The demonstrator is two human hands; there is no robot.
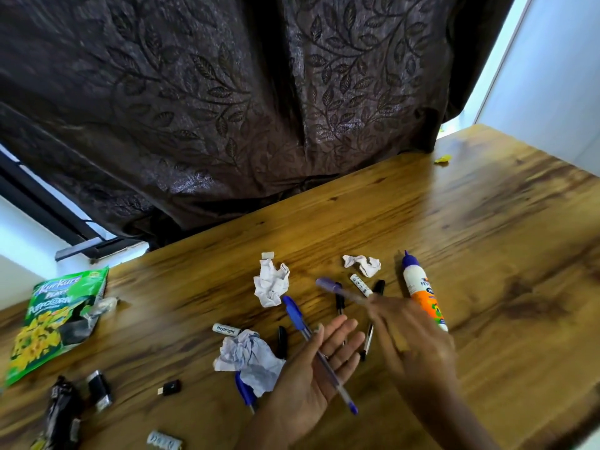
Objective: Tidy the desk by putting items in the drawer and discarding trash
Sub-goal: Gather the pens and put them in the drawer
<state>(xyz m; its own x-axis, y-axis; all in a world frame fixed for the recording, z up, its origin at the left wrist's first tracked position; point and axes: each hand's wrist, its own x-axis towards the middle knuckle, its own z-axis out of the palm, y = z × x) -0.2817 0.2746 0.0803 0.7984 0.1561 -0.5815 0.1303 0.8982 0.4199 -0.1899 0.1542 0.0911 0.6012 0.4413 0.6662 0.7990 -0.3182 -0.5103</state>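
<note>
Resting across upturned left hand (311, 368), fingers straight and slightly spread: blue pen (293, 311), cap pointing away from person. Right hand (412, 339), motion-blurred, pinches purple-capped pen (334, 287) at fingertips, above black marker (340, 298). On wooden desk (487, 238): crumpled paper (271, 284) beyond left hand, second paper ball (246, 355) just beside palm, glue bottle (422, 293) beside right hand, green snack packet (55, 319) far left.

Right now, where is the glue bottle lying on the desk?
In the head view the glue bottle lies on the right part of the desk, beside the right hand, with a black marker to its left.
</note>
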